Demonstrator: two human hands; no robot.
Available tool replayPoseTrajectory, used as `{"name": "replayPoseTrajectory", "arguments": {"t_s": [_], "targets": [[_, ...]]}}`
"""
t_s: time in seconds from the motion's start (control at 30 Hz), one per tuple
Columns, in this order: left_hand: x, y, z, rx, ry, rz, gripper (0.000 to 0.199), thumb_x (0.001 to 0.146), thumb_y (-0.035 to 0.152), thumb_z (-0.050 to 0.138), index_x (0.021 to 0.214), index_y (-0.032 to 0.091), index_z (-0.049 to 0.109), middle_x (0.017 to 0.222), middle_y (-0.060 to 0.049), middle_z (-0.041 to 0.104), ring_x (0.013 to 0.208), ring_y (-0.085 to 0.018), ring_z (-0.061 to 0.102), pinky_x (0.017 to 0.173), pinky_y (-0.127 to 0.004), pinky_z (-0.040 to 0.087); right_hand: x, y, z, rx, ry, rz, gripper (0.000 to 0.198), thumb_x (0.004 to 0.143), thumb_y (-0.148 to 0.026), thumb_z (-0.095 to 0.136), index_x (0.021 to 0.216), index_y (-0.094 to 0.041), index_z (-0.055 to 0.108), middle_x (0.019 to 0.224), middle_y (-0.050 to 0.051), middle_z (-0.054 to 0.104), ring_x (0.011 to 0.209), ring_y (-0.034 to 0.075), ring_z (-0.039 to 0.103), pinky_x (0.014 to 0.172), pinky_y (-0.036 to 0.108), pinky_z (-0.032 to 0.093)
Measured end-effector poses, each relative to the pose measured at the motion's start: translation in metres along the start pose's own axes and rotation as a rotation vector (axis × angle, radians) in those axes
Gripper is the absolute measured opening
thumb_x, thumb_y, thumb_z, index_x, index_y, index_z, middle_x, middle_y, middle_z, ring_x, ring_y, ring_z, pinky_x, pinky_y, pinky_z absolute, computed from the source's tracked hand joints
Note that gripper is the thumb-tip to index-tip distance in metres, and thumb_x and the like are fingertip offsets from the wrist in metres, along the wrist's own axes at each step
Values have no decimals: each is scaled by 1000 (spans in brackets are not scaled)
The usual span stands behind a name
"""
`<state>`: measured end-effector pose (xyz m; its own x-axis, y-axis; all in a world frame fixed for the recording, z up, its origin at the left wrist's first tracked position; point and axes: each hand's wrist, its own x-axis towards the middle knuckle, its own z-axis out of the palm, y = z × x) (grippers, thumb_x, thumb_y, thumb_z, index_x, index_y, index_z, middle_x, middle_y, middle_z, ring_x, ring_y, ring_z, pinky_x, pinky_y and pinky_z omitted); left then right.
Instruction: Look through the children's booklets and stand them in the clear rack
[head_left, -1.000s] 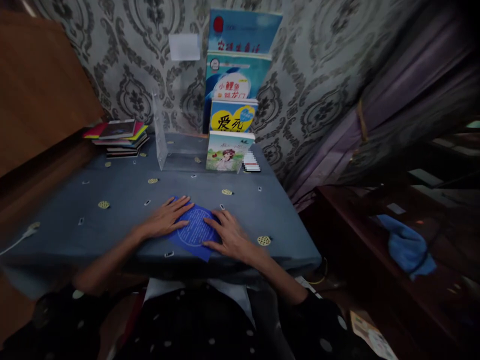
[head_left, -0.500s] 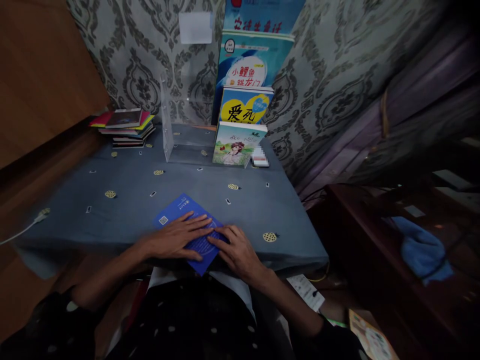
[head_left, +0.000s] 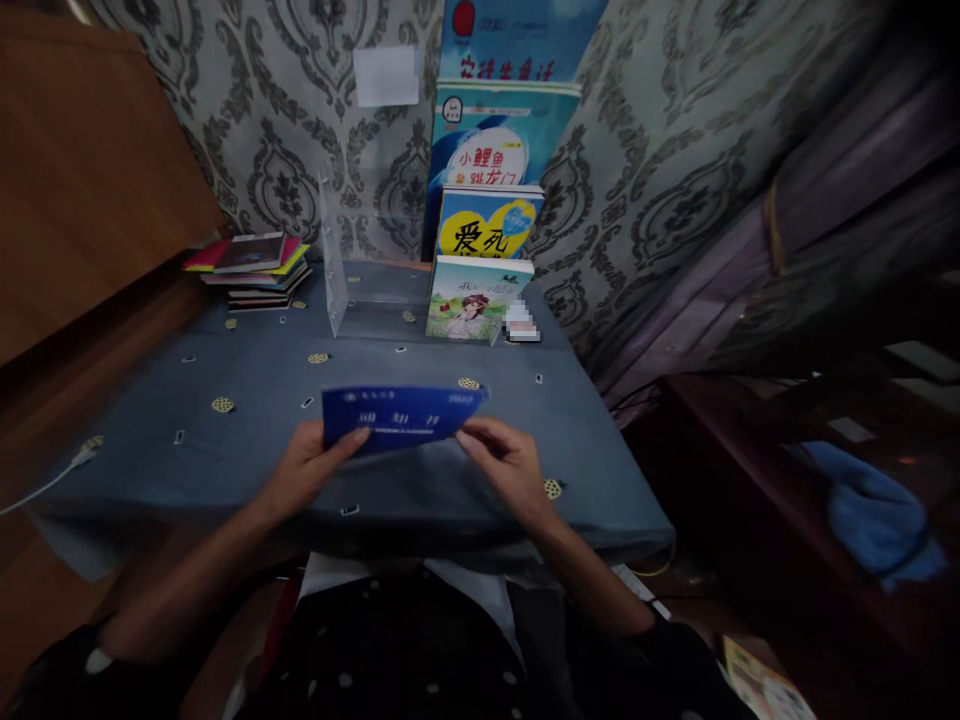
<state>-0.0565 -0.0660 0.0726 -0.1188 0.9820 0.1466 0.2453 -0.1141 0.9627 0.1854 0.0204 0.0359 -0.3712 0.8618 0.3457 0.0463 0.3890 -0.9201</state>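
A blue printed leaflet [head_left: 405, 405] with white Chinese lettering is held up above the table, its lettered face tilted toward me. My left hand [head_left: 311, 465] grips its left end, thumb on the front and the other fingers behind, out of sight. At the lower right corner, my right hand [head_left: 506, 465] pinches the leaflet between thumb and fingers. Under both hands lies the grey-blue tablecloth [head_left: 247, 450] with its pineapple pattern.
Upright books [head_left: 480, 225] stand in a clear acrylic rack [head_left: 334, 270] at the back. A book stack [head_left: 251, 265] lies at the back left. A white cable [head_left: 52, 475] rests at the left edge. To the right is a dark red cabinet [head_left: 712, 470] with a blue cloth [head_left: 877, 510].
The leaflet was flat on the table under both hands, showing a side with a QR code. Now it is lifted, turned to its lettered side and gripped at both ends.
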Motion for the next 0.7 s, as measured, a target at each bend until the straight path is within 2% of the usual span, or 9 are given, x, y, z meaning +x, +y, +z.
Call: {"name": "replayPoseTrajectory", "arguments": {"t_s": [0.1, 0.17, 0.27, 0.37, 0.4, 0.47, 0.57, 0.6, 0.7], "targets": [[20, 1, 22, -358, 132, -130, 44, 80, 50, 74, 105, 14, 73, 100, -9, 77, 96, -28, 72, 90, -42, 58, 13, 7, 2, 159, -5, 119, 31, 83, -50, 71, 94, -21, 76, 84, 4, 76, 77, 19, 70, 75, 33, 59], [34, -15, 31, -425, 123, -185, 54, 78, 52, 74, 115, 13, 66, 107, -12, 75, 103, -31, 71, 94, -46, 56, 19, 16, 3, 163, -44, 160, 35, 86, -52, 67, 98, -20, 74, 79, 4, 75, 72, 19, 69, 69, 32, 58], [47, -50, 29, -158, 111, -118, 67, 81, 47, 69, 135, 15, 50, 133, -17, 63, 125, -34, 59, 106, -52, 48, 20, 34, 0, -134, -58, 128, 36, 90, -42, 61, 117, -19, 67, 84, 5, 72, 77, 21, 68, 73, 37, 58], [43, -74, 16, 398, 125, 18, 71, 92, 44, 55, 152, 16, 28, 156, -20, 38, 147, -34, 34, 118, -55, 31, 12, 46, -5, -591, -72, -2, 44, 88, -29, 61, 130, -18, 59, 110, 12, 68, 103, 28, 64, 94, 48, 54], [38, -76, 13, 547, 67, 75, 68, 96, 43, 49, 154, 17, 25, 160, -19, 33, 150, -32, 28, 121, -54, 27, 8, 48, -6, -687, -96, -45, 44, 89, -27, 61, 132, -17, 58, 119, 14, 65, 111, 30, 61, 99, 49, 51], [27, -73, 14, 733, -152, 201, 59, 101, 41, 39, 155, 21, 25, 163, -13, 29, 153, -28, 22, 123, -49, 24, -2, 51, -6, -781, -144, -112, 45, 91, -28, 58, 134, -18, 56, 129, 16, 60, 118, 31, 57, 103, 51, 49], [19, -61, 30, 829, -578, 352, 53, 105, 40, 30, 156, 23, 28, 163, -7, 31, 152, -20, 24, 125, -40, 21, -17, 54, -3, -839, -162, -160, 54, 94, -34, 55, 145, -16, 45, 141, 18, 54, 126, 33, 53, 104, 54, 48], [20, -57, 38, 844, -679, 382, 53, 106, 39, 28, 156, 22, 28, 163, -7, 31, 152, -19, 24, 125, -39, 19, -21, 55, -2, -852, -159, -160, 58, 95, -35, 54, 147, -15, 42, 143, 20, 52, 129, 34, 52, 105, 55, 47], [41, -55, 60, 875, -778, 416, 53, 107, 38, 23, 156, 19, 29, 164, -8, 27, 153, -17, 19, 126, -36, 15, -28, 59, 0, -880, -165, -133, 64, 94, -37, 55, 149, -10, 37, 147, 22, 49, 135, 34, 48, 108, 54, 45]]}}
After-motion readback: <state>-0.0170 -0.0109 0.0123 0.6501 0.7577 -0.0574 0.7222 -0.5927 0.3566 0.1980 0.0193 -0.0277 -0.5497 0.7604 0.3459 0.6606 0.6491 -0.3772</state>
